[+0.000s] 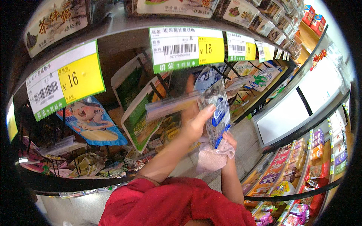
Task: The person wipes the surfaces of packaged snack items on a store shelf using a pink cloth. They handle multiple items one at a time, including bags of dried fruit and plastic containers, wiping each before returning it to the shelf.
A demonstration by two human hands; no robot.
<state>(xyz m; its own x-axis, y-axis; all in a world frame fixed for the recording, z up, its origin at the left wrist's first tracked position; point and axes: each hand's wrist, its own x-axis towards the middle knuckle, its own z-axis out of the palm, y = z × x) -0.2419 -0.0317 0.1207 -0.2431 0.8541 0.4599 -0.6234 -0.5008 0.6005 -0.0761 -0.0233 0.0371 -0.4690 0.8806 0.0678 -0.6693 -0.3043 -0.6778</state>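
Observation:
A clear snack packet with blue print is held between my two hands, in front of the hanging rack. Its upper left side is gripped by my left hand, thumb on the front and fingers behind. My right hand holds the packet's lower edge together with a pale pink cloth, which hangs under it. Another blue packet is just behind the top of the held one. Clear plastic label holders stick out beside my left hand.
Above runs a shelf edge with price tags and boxed snacks. Green and white bags and a blue bag hang at left. A white-topped chest stands at right, near shelves of packaged snacks. Tiled floor shows between.

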